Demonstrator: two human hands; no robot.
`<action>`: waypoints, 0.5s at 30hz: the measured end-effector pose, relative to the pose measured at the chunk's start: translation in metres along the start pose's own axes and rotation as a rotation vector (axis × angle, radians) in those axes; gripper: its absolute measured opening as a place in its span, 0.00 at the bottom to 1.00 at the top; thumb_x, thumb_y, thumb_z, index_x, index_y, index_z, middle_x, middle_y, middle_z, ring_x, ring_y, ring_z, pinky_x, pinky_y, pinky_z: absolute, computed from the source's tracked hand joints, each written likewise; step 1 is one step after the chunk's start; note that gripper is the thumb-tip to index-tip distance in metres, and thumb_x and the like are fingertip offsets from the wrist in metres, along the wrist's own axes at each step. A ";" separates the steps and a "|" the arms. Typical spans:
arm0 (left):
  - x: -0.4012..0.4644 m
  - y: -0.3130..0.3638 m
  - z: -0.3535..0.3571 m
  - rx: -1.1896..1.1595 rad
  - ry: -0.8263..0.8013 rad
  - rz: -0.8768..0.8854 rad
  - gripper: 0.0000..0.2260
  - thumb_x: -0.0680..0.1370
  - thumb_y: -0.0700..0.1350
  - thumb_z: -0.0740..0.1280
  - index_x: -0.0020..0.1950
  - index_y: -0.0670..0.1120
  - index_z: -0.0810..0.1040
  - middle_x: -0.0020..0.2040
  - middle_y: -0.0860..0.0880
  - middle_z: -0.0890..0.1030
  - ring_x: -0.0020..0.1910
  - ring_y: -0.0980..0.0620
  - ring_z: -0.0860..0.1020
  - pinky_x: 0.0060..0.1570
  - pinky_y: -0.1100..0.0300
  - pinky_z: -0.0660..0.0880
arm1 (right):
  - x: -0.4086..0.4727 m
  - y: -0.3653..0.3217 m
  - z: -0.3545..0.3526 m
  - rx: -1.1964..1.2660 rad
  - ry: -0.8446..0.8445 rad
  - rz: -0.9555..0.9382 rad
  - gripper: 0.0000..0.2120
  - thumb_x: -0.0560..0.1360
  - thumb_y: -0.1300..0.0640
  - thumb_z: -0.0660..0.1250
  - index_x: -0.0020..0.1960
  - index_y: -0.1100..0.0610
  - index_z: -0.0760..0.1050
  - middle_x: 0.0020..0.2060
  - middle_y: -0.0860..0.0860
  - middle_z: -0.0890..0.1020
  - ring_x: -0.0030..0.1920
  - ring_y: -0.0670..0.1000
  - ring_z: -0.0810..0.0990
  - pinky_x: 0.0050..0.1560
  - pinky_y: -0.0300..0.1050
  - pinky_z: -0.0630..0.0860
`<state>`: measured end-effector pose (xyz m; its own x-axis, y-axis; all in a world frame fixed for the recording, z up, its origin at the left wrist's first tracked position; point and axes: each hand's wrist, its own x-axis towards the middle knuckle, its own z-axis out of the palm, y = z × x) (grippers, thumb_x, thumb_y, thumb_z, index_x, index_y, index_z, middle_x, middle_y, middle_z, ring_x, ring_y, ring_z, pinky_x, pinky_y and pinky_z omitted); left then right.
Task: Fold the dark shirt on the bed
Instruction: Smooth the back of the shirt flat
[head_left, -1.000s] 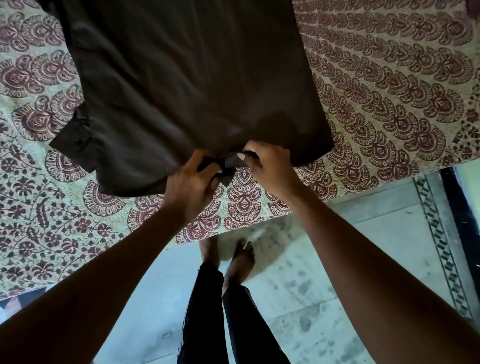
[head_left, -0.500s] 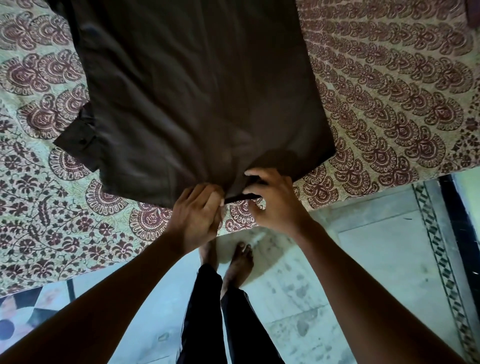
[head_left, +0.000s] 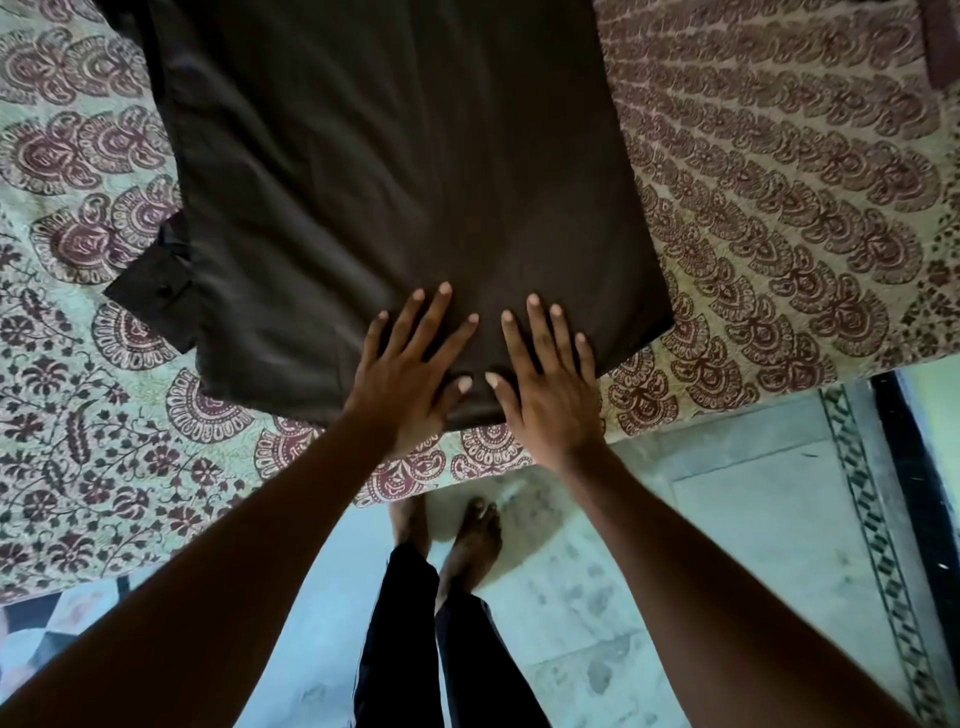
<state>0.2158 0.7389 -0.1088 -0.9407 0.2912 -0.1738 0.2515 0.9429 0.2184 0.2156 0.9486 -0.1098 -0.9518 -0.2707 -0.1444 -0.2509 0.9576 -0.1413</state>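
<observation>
Single head view, wide-angle, worn on the person's head; looks steeply down and forward over the near edge of the bed (head_left: 779, 208); close range, both forearms run in from the bottom corners; floor (head_left: 727, 519) and the wearer's own feet (head_left: 475, 530) fill the lower frame; edges bend visibly; no second view to overlap.

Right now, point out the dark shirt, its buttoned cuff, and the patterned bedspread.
dark shirt (head_left: 395, 171), head view, middle of the cloth.
buttoned cuff (head_left: 150, 293), head view, by its button.
patterned bedspread (head_left: 779, 208), head view, bare right side.
</observation>
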 end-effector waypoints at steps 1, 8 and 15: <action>-0.006 0.002 0.003 0.022 -0.031 0.006 0.32 0.81 0.64 0.56 0.84 0.56 0.53 0.85 0.47 0.49 0.83 0.42 0.52 0.76 0.38 0.57 | -0.012 0.003 0.001 -0.005 -0.001 0.000 0.31 0.84 0.38 0.52 0.83 0.49 0.52 0.84 0.53 0.51 0.83 0.55 0.49 0.79 0.61 0.55; -0.016 0.008 -0.002 -0.054 0.113 0.076 0.29 0.82 0.58 0.58 0.81 0.48 0.64 0.83 0.46 0.58 0.82 0.45 0.59 0.77 0.44 0.60 | -0.020 0.022 -0.017 0.050 0.173 0.021 0.26 0.85 0.46 0.58 0.79 0.57 0.66 0.82 0.59 0.58 0.82 0.58 0.54 0.79 0.61 0.58; 0.028 0.027 0.009 0.005 0.080 0.061 0.29 0.83 0.58 0.57 0.83 0.50 0.58 0.84 0.48 0.54 0.83 0.47 0.55 0.79 0.44 0.56 | 0.055 0.062 -0.013 -0.015 0.041 0.052 0.32 0.83 0.36 0.53 0.82 0.48 0.57 0.83 0.56 0.52 0.83 0.60 0.49 0.79 0.66 0.55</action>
<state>0.1981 0.7737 -0.1168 -0.9387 0.3346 -0.0834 0.3099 0.9246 0.2217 0.1451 0.9947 -0.1140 -0.9700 -0.2163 -0.1112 -0.2030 0.9719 -0.1194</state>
